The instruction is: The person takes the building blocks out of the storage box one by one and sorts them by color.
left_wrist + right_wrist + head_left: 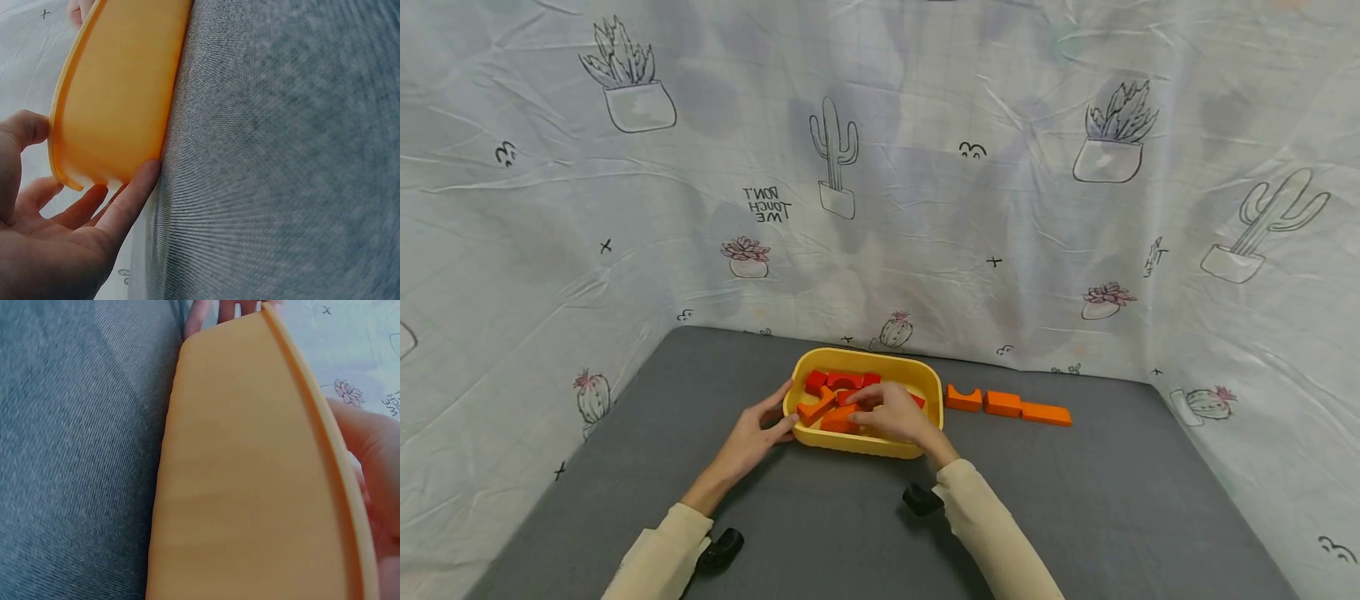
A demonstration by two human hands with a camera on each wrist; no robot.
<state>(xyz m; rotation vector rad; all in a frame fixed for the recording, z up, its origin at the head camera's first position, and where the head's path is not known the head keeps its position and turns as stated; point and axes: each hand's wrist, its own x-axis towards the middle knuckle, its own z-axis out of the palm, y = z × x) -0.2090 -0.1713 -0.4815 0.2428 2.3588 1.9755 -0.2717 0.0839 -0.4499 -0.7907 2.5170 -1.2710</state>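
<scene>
A yellow plastic bin stands on the grey surface, with red and orange blocks in it. At its left end, my left hand holds the bin, thumb at the rim and fingers spread along the outer wall. My right hand reaches down inside, fingers bent over the blocks. Its fingertips are right at an orange block and a red block; I cannot tell whether they grip either one. Another orange block lies to their left. The bin wall hides the fingertips in the right wrist view.
Right of the bin, a notched orange block, a rectangular one and a flatter one lie in a row. A red arch block is at the bin's back. A printed white curtain stands behind the grey surface.
</scene>
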